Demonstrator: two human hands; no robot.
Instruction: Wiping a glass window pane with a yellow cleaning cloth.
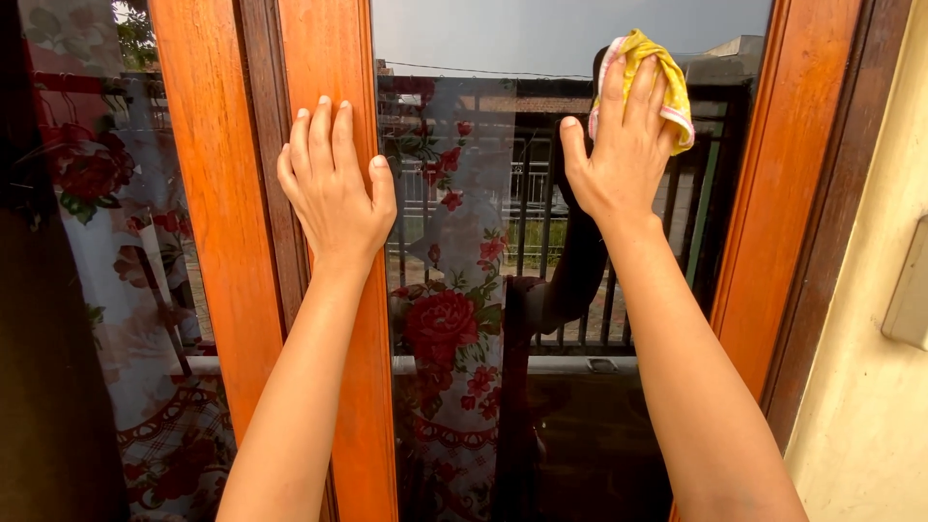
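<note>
My right hand [623,145] presses a yellow cloth [667,82] with a pink edge flat against the glass pane [503,193] of a window, high on the pane's right side. My left hand [333,184] lies flat with fingers together on the orange-brown wooden frame post [329,58] between two panes, holding nothing. Both arms reach up from the bottom of the view. The glass mirrors my arm, a railing and buildings behind me.
A white curtain with red flowers [449,329] hangs behind the glass. A second pane [106,242] is at the left. The wooden frame's right side [773,213] meets a cream wall [870,387] with a pale box [913,290] mounted on it.
</note>
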